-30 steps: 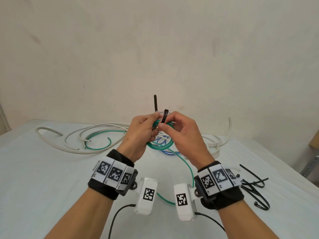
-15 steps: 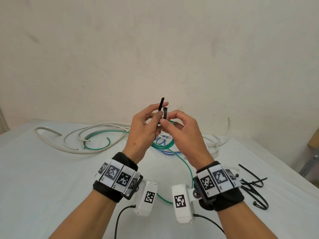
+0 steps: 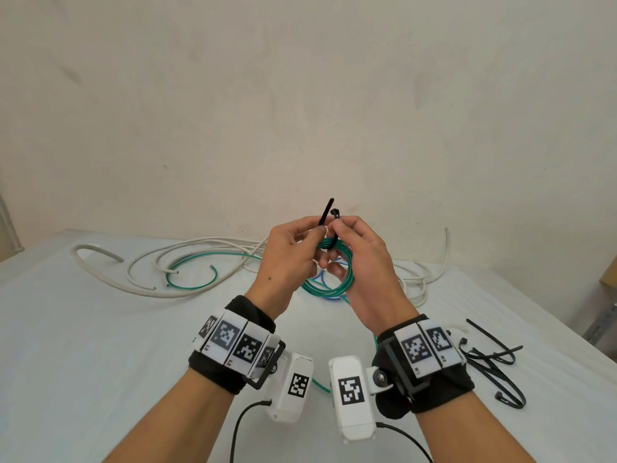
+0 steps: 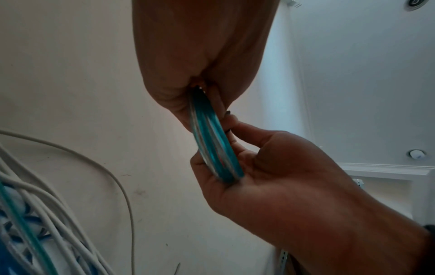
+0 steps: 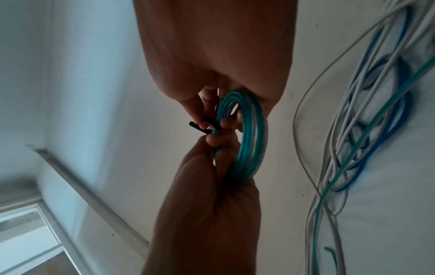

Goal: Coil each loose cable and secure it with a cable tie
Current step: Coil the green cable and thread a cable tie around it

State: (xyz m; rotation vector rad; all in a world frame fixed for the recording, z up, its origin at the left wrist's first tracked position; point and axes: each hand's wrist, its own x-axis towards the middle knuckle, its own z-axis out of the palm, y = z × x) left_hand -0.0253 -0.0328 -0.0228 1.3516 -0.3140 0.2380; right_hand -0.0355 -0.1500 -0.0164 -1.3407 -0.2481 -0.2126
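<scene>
Now both hands (image 3: 290, 255) (image 3: 362, 259) pinch black cable tie (image 3: 329, 213) around green coil (image 3: 337, 282).

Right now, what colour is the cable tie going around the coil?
Black. The cable tie stands out best in the head view, sticking up above the green coil.

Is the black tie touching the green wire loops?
Touching. In the head view the black cable tie wraps over the top of the green coil, with no gap; the left hand and right hand pinch its ends.
</scene>
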